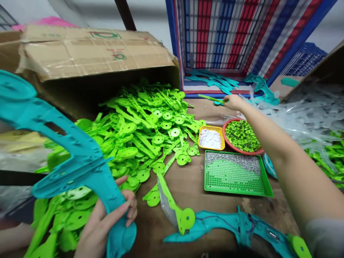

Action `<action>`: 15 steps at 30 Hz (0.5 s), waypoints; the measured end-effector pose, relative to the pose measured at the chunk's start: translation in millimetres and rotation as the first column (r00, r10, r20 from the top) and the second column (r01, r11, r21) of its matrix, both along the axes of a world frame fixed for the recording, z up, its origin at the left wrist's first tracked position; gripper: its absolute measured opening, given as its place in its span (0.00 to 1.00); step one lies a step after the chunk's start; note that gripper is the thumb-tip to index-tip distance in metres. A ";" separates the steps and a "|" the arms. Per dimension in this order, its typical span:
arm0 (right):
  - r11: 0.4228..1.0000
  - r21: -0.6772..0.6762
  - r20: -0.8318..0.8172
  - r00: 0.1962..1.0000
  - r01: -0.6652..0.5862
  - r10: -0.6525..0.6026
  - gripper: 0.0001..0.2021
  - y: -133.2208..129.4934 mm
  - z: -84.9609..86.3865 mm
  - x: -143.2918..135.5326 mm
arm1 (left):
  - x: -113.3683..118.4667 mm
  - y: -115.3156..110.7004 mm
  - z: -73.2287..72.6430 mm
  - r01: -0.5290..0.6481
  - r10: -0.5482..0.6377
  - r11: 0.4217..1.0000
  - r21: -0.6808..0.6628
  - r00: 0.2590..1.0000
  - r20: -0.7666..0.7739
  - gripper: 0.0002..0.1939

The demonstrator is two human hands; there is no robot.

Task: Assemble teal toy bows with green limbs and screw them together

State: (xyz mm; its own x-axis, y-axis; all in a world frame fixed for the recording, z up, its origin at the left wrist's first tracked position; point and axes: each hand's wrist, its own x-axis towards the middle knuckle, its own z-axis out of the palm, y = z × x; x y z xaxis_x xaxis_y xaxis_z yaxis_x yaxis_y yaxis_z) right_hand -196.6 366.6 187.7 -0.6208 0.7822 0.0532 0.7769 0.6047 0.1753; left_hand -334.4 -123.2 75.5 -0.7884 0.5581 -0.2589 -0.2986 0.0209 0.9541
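Note:
My left hand is closed around the lower end of a long curved teal plastic toy-bow shell, which slants up to the left edge. My right hand is stretched far forward, its fingers pinching a thin green plastic part close to the front of a striped basket. A bit of teal shows just under that part. On the table before me lies another teal bow half with wires and small parts inside. A green arm with a round disc rests on its left end, a second green disc piece at its right.
A big heap of green plastic arms spills from a cardboard box. Nearby stand a yellow tray, a red bowl and a green tray of small metal pieces. Behind, the striped basket holds teal parts; clear plastic pieces lie right.

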 end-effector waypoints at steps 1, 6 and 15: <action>0.999 -0.015 -0.013 0.999 -0.051 0.051 0.23 -9.3 3.6 -12.4 | 7.3 2.4 6.7 0.011 -0.011 1.000 0.022 1.000 0.006 0.24; 0.975 -0.169 0.044 0.988 -0.141 0.150 0.31 -43.6 -6.2 -45.1 | 25.9 1.4 14.6 0.054 -0.057 0.994 0.093 0.998 0.025 0.25; 0.971 -0.232 0.255 0.967 0.056 0.005 0.23 -19.9 -35.4 -4.9 | -1.1 -31.8 -26.1 -0.010 0.012 0.995 -0.098 1.000 0.019 0.26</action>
State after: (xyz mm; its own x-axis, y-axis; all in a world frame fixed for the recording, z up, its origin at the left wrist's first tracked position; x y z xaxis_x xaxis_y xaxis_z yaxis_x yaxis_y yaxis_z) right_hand -201.5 346.7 152.3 -0.5697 0.7690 -0.2900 0.7415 0.6331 0.2220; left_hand -335.5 -155.0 49.4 -0.7886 0.5203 -0.3278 -0.3184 0.1106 0.9415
